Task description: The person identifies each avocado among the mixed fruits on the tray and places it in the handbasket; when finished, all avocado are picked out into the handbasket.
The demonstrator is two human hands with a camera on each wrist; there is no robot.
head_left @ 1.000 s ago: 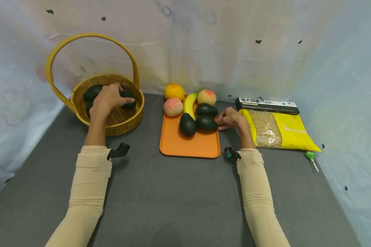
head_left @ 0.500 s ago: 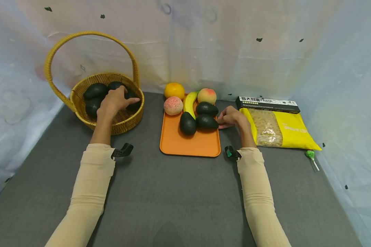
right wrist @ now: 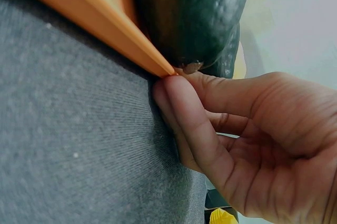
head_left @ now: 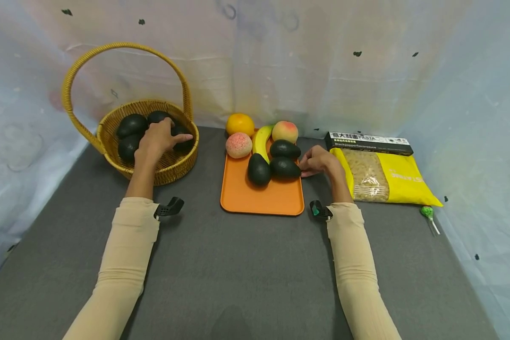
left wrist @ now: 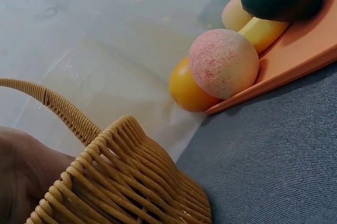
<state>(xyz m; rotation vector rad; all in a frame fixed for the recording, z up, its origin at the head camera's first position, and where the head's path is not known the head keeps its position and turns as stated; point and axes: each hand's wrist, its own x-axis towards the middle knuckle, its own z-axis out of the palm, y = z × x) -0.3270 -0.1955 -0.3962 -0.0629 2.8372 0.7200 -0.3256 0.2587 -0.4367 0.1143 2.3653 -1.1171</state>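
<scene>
My left hand (head_left: 155,141) reaches into the wicker basket (head_left: 165,175) and holds a dark avocado (head_left: 186,144) at its right side, thumb lying across the top. Several other avocados, such as this one (head_left: 131,125), lie beside the hand. The left wrist view shows the basket's rim (left wrist: 89,155) with part of the hand behind it; the fingertips are hidden. At the right, my right hand (head_left: 318,160) pinches the rim of the orange tray (right wrist: 126,37) between thumb and fingers, close to the tip of an avocado (right wrist: 195,13) lying on it.
Also on the tray are a banana (head_left: 261,141), an orange (head_left: 240,124), a speckled pink fruit (head_left: 239,145), a peach (head_left: 285,131) and more avocados (head_left: 259,170). Right of it lie a black pasta box (head_left: 369,143), a yellow pasta bag (head_left: 403,182) and a green lollipop (head_left: 427,212).
My left hand has shifted slightly right within the basket, and the avocado under it has moved along, uncovering others at the left. My right hand has stayed at the tray's rim.
</scene>
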